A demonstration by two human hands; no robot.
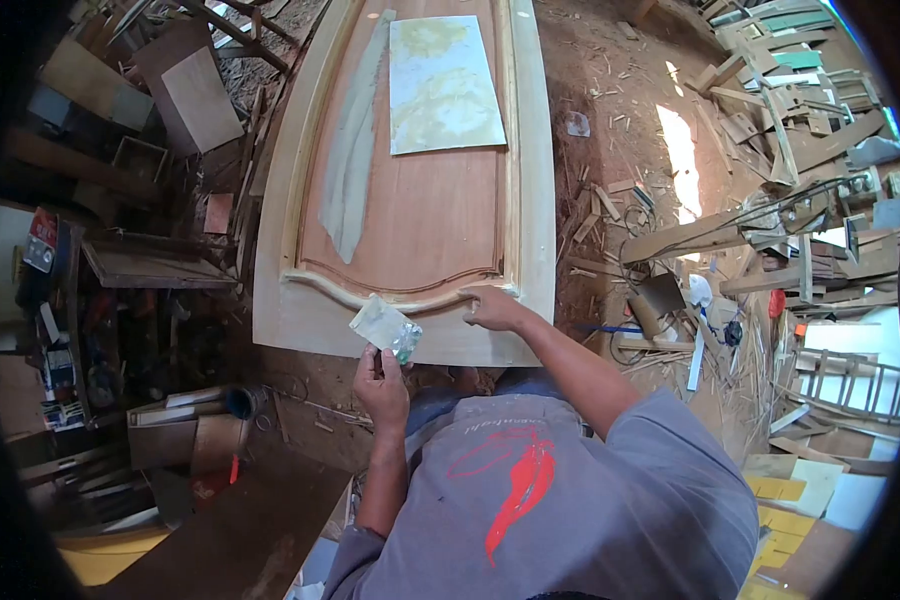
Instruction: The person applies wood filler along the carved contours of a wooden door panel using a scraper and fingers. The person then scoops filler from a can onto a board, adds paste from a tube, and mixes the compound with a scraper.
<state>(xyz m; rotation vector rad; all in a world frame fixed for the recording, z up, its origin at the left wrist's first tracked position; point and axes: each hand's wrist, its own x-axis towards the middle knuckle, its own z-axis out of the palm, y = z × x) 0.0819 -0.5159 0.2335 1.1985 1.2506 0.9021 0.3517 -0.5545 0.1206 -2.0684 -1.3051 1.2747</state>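
My left hand (381, 388) is closed on a small flat piece (384, 328), whitish with a green patch at its lower right corner. It is held up just over the near end of a wooden panel door (440, 345). My right hand (494, 308) rests at the curved moulding (360, 297) near the door's lower right corner. Its index finger reaches out to the moulding, the thumb stands apart, and the other fingers are partly hidden. I see nothing held in it. Pale smears lie along the moulding near this hand.
On the door lie a white board with yellowish stains (445, 85) and a long, thin greyish strip (355, 150). Wood scraps and shavings (600, 210) litter the floor at right. A cluttered shelf (70, 310) and a dark board (260, 530) stand at left.
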